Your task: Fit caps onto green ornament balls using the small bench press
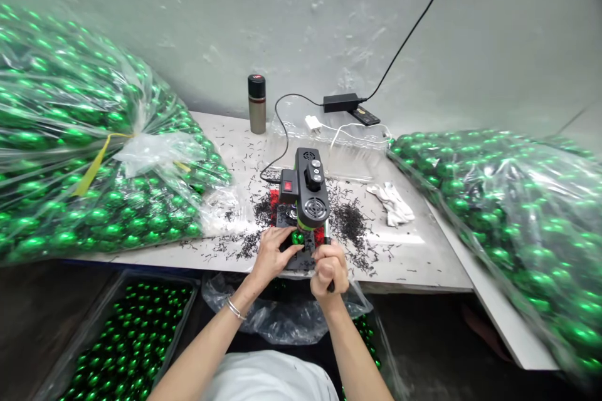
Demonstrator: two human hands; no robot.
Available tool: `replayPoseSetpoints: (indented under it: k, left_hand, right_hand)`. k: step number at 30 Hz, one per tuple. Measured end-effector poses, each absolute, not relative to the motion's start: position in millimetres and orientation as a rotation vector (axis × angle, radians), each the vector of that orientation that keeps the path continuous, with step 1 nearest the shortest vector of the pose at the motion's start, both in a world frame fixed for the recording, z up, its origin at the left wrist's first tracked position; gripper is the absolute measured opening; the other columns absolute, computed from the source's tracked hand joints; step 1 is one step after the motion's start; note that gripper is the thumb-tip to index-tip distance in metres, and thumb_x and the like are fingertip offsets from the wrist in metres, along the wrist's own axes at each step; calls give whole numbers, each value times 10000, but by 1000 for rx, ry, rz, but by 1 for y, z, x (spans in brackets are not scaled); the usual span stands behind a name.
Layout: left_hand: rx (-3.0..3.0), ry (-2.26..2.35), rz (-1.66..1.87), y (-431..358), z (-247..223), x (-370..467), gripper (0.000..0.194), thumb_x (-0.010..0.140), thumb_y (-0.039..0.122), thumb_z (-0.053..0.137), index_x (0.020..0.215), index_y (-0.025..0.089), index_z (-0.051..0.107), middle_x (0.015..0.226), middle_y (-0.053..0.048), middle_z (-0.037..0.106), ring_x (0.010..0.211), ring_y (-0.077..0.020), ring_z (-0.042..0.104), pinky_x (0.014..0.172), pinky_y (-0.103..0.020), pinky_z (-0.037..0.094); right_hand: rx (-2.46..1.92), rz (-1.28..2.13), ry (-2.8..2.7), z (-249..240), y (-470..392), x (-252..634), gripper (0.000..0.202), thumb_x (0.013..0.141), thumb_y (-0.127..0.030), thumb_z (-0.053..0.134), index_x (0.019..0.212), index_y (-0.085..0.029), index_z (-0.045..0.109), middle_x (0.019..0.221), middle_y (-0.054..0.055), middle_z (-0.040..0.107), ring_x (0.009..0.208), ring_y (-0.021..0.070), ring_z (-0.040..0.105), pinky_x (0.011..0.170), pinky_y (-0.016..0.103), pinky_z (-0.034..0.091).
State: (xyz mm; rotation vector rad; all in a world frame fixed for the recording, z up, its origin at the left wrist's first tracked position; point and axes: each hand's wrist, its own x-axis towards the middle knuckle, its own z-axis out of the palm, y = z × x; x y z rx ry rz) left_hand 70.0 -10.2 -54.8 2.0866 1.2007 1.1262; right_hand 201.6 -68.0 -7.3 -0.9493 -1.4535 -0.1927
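Observation:
A black machine [310, 188] with a red switch and round vents stands at the middle of the table's front part. Under its head, my left hand [273, 255] holds a shiny green ball [298, 237] between thumb and fingers. My right hand [330, 269] is wrapped round the machine's black lever handle [331, 286], at the right of the ball. Many small black pieces [350, 222] lie scattered on both sides of the machine, with red patches beside its base.
Large clear bags of green balls flank the table [404, 263] at left [155, 200] and right [512, 200]. A bottle [257, 113], power adapter [341, 102] and white glove [394, 204] lie farther back. Below are a bin of green balls [136, 319] and a plastic bag [286, 319].

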Motion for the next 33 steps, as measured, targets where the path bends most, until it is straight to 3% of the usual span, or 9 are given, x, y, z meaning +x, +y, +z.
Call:
replayPoseSetpoints:
  k: [15, 19, 26, 30, 33]
  left_hand:
    - [2057, 1231, 1048, -12, -53, 69, 300, 873, 360, 709, 1141, 225, 708, 1040, -88, 748, 987, -259, 648, 942, -453, 472]
    - [2028, 1224, 1073, -9, -55, 72, 312, 853, 369, 728, 1126, 220, 713, 1036, -89, 748, 996, -263, 647, 959, -468, 475]
    - [2073, 1137, 1211, -40, -44, 56, 346, 888, 342, 692, 1199, 192, 667, 1096, -121, 737, 1033, -265, 666, 939, -446, 530]
    - [2254, 916, 977, -89, -54, 37, 423, 941, 295, 618, 1350, 204, 563, 1243, -132, 695, 1133, -232, 670, 972, -365, 558]
    - [2287, 931, 883, -108, -66, 28, 474, 907, 392, 665, 1330, 197, 576, 1249, -142, 692, 1109, -246, 692, 919, -342, 594]
  right_hand:
    - [-937, -212, -1530, -29, -63, 205, 291, 988, -215, 341, 720, -211, 453, 753, -10, 522, 668, 131, 581, 734, 377, 509]
    - [-947, -201, -1452, -11, -66, 204, 312, 975, -188, 349, 672, -212, 421, 703, -15, 512, 627, 124, 543, 705, 358, 488]
    - [-1095, -7, -1333, 64, -71, 199, 310, 941, -127, 446, 642, -207, 442, 656, -9, 515, 608, 117, 514, 567, 277, 386]
    - [-1042, -58, -1302, 65, -72, 196, 334, 944, -114, 450, 623, -203, 426, 630, -17, 498, 582, 106, 497, 559, 269, 372]
    - [-1067, -68, -1274, 53, -71, 194, 349, 952, -140, 455, 610, -207, 429, 612, -12, 501, 562, 115, 497, 541, 278, 366]
